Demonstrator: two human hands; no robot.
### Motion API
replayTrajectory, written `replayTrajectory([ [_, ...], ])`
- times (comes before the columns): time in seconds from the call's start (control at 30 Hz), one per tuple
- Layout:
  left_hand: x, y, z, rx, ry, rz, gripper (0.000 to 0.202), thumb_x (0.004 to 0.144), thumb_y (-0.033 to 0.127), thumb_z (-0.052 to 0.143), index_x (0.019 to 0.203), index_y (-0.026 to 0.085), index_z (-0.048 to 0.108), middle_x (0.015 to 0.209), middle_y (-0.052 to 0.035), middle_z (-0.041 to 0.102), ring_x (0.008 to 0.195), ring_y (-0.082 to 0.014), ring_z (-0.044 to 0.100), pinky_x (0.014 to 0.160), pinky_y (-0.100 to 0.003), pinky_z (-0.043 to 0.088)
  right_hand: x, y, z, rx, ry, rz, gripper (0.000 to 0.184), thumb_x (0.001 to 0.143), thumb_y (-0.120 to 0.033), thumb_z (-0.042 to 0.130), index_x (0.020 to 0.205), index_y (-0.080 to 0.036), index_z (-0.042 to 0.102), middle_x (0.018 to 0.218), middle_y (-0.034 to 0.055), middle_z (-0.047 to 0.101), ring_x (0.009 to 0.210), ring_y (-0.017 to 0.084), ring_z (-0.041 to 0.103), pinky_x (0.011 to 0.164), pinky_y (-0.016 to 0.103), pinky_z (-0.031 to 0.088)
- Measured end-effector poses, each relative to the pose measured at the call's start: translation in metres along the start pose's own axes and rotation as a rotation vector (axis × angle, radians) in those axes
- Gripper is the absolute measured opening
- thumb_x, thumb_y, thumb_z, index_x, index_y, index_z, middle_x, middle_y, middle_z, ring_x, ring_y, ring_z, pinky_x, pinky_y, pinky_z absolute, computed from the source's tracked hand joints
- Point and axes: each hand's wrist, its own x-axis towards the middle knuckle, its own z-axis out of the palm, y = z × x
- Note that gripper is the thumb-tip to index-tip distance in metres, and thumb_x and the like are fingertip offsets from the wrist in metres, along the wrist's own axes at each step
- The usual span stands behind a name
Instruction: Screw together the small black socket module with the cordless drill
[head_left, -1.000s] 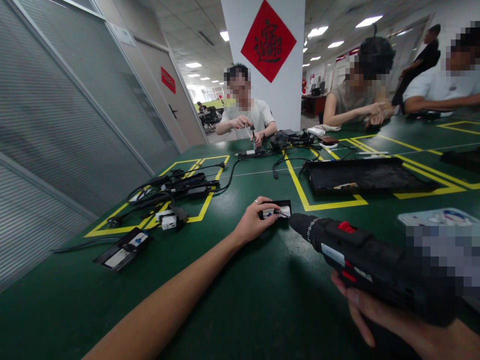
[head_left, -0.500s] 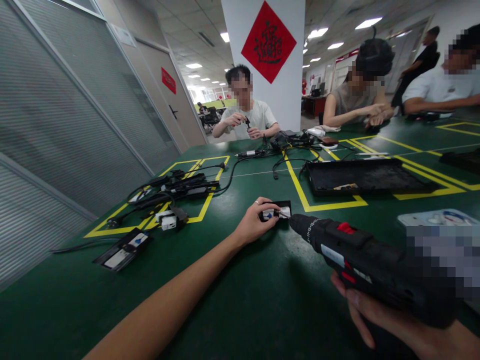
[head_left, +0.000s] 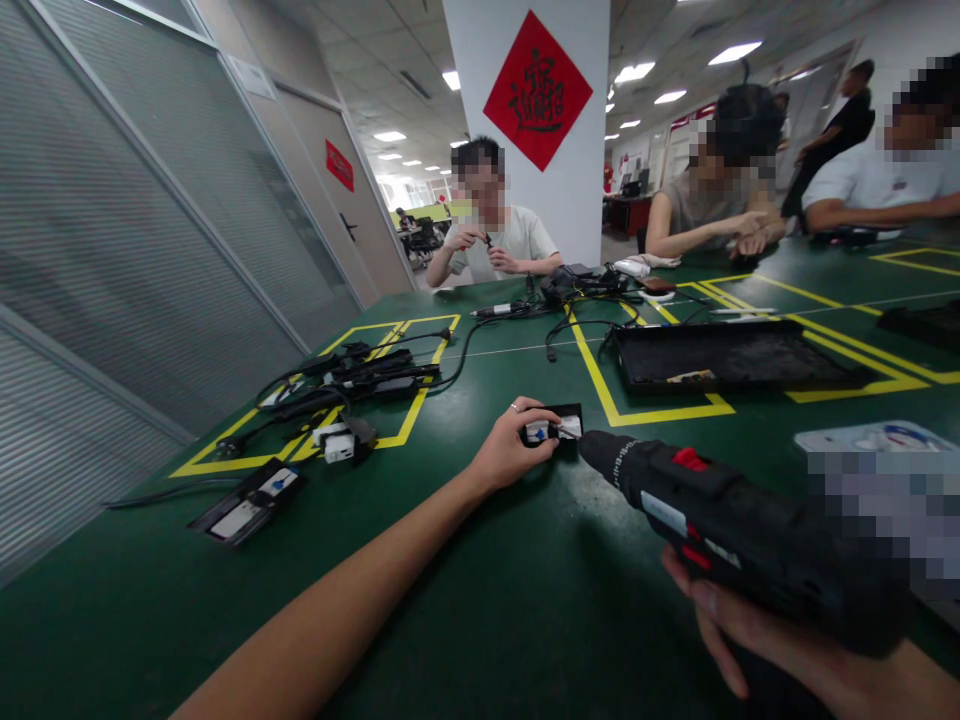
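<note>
Left hand (head_left: 506, 447) pinches black casing (head_left: 571, 412), right hand (head_left: 799, 628) grips cordless drill (head_left: 742, 520) at four o'clock: apparent screwdriving, next calling for steady pressure.

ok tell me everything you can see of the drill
The drill is mostly black and looks plastic, with red parts on its top and side, a pale label and a marked ring behind the chuck. It is held above the green table, front end pointing left and away from the camera, a thin bit leading toward the black case. The right grip wraps its handle, largely hidden. Whether the bit touches the case or is turning can't be told.
</note>
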Motion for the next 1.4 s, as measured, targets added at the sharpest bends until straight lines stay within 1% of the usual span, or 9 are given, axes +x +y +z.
replayTrajectory([
  [0.2,-0.001,0.001,0.000,-0.006,-0.005,0.009,0.027,0.075,0.016,0.060,0.101,0.020,0.063,0.108,-0.0064,0.052,0.103,-0.0190,0.053,0.094,-0.034,0.043,0.006,-0.005,0.002,0.063,-0.086,0.028,0.039,0.074,-0.055,0.062,0.049,-0.025,0.064,0.047,-0.0045,0.061,0.057,0.019,0.066,0.075,0.038,0.055],
  [0.3,0.000,0.002,0.000,-0.005,-0.007,0.001,0.027,0.074,0.015,0.061,0.100,0.020,0.063,0.107,-0.0065,0.052,0.103,-0.0195,0.053,0.095,-0.035,0.043,0.010,-0.002,0.001,0.066,-0.094,0.028,0.044,0.070,-0.060,0.063,0.044,-0.025,0.062,0.043,-0.0059,0.059,0.049,0.017,0.064,0.077,0.039,0.056],
  [0.5,0.001,0.001,0.001,-0.014,-0.008,0.004,0.026,0.075,0.014,0.061,0.100,0.021,0.063,0.106,-0.0062,0.052,0.104,-0.0192,0.053,0.095,-0.035,0.042,0.020,0.002,0.002,0.049,-0.107,0.058,0.047,0.060,-0.069,0.064,0.047,-0.024,0.063,0.037,-0.0065,0.056,0.034,0.012,0.054,0.058,0.030,0.058],
  [0.6,0.000,0.001,0.001,-0.013,-0.011,0.010,0.026,0.075,0.013,0.060,0.101,0.020,0.063,0.106,-0.0065,0.052,0.103,-0.0193,0.052,0.095,-0.035,0.042,0.018,0.001,0.002,0.040,-0.122,0.044,0.050,0.063,-0.067,0.064,0.039,-0.024,0.060,0.037,-0.0049,0.056,0.038,0.015,0.058,0.065,0.036,0.058],
  [0.77,0.000,0.001,0.000,-0.017,-0.016,0.011,0.026,0.076,0.014,0.060,0.101,0.020,0.062,0.107,-0.0069,0.051,0.105,-0.0195,0.052,0.096,-0.036,0.041,0.009,-0.007,0.000,0.023,-0.131,0.010,0.041,0.076,-0.055,0.060,0.050,-0.023,0.066,0.043,-0.0038,0.060,0.050,0.018,0.064,0.078,0.038,0.055],
  [0.93,0.000,0.001,0.000,-0.016,-0.018,0.004,0.027,0.075,0.014,0.060,0.101,0.020,0.063,0.108,-0.0069,0.051,0.105,-0.0197,0.052,0.096,-0.036,0.041,0.003,-0.013,-0.001,0.020,-0.075,0.056,0.041,0.074,-0.061,0.058,0.068,-0.022,0.068,0.047,-0.0043,0.061,0.047,0.018,0.062,0.070,0.040,0.055],
  [1.13,0.000,0.001,0.000,-0.014,-0.011,0.005,0.026,0.075,0.015,0.060,0.101,0.021,0.063,0.107,-0.0067,0.052,0.104,-0.0198,0.052,0.095,-0.035,0.041,-0.001,-0.006,-0.004,0.000,-0.018,0.039,0.023,0.075,-0.047,0.065,0.076,-0.025,0.071,0.052,-0.0028,0.064,0.053,0.021,0.065,0.076,0.043,0.054],
  [1.27,0.000,-0.001,0.001,-0.018,-0.008,0.002,0.027,0.075,0.015,0.060,0.101,0.021,0.063,0.108,-0.0068,0.051,0.106,-0.0201,0.051,0.096,-0.036,0.041,0.000,-0.001,-0.004,-0.023,-0.008,0.025,0.023,0.075,-0.046,0.065,0.078,-0.024,0.073,0.051,-0.0013,0.063,0.060,0.025,0.068,0.081,0.045,0.054],
  [1.4,0.000,-0.002,0.001,-0.019,-0.004,0.008,0.026,0.076,0.015,0.060,0.101,0.021,0.063,0.108,-0.0065,0.051,0.107,-0.0201,0.050,0.097,-0.036,0.040,0.001,0.004,-0.002,-0.046,0.066,0.013,0.020,0.076,-0.044,0.064,0.081,-0.027,0.073,0.047,-0.0009,0.060,0.063,0.025,0.069,0.078,0.041,0.057],
])
